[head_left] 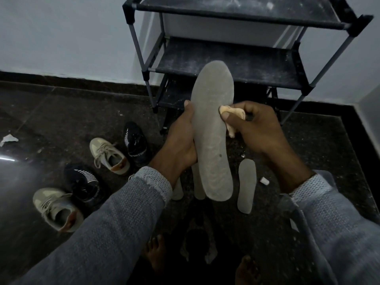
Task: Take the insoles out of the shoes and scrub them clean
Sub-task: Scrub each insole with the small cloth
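Far left of the held grey foam insole (211, 136), on the dark speckled stone floor (61, 112): four shoes, counted two and two. Two beige lace-up sneakers (56, 208), one nearest the camera, the other (109, 155) farther up; two black knit sneakers with white stripes (85, 185), the second (135, 142) closest to the insole. All four apparently emptied already, though interiors too dim to confirm. One torn scrap of pale paper (8, 139) at the far left edge.

Left hand (181, 138), grey knit sleeve behind it, wrapped round the insole's left edge, thumb up along the rim, holding it upright with the toe end pointing away. Right hand (257, 128) curled tight on a small crumpled cream cloth (232, 114), pressed against the insole's right edge at mid-length.

Scrubbing in progress, by the look of it. Best done in short firm strokes along the length, with the left grip kept low and stiff so the foam does not fold; worth turning the cloth to a fresh patch, covering toe and heel, then flipping to the other face.

Below the held insole, on the floor: three more grey insoles, two partly hidden behind the left wrist and the held one (198, 182), one in full view to the right (246, 185). Four insoles in all. Just right of that one, a small white scrap (264, 180).

Behind the insole, against the pale wall: one dusty black tiered shoe rack (226, 62), shelves bare.
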Demonstrator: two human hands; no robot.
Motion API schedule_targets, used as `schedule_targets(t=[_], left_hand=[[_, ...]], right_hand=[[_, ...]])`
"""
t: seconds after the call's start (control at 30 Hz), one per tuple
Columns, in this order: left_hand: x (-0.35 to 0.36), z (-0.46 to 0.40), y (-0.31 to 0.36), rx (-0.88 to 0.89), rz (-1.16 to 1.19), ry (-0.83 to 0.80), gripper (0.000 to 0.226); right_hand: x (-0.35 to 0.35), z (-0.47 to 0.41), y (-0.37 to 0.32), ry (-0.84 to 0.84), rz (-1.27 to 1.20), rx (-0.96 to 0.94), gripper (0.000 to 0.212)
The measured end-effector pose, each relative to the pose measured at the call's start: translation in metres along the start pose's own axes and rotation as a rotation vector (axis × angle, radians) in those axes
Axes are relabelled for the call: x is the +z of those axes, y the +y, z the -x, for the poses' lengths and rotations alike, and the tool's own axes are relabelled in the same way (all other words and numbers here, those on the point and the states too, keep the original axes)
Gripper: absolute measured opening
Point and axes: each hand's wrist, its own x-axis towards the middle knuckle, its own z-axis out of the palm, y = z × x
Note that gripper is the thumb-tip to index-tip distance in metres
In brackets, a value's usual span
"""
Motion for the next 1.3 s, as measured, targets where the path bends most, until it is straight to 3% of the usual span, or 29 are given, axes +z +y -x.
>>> schedule_targets(t=[0.3,0.5,0.63,0.83,1.07,1.3], left_hand=[[0.006,0.005,-0.001,-0.025,-0.111,-0.050,0.045],[0.002,0.002,-0.002,-0.009,-0.056,-0.037,0.038],[0.004,0.004,-0.001,-0.006,-0.062,-0.049,0.036],[0.001,0.005,0.002,-0.045,0.011,-0.057,0.052],[0.004,0.005,-0.001,-0.019,-0.017,-0.061,0.044],[0.000,0.004,0.001,-0.067,0.005,-0.073,0.052]], right_hand=[[0.001,-0.001,-0.001,0.138,-0.108,-0.052,0.007],[0.005,-0.008,0.016,0.128,0.191,-0.238,0.021],[0.001,-0.006,0.015,0.201,0.214,-0.243,0.017],[0.013,0.010,-0.002,-0.144,0.250,-0.253,0.013],[-0.003,0.001,0.001,0.112,0.252,-0.258,0.015],[0.019,0.019,-0.009,-0.157,0.330,-0.334,0.011]])
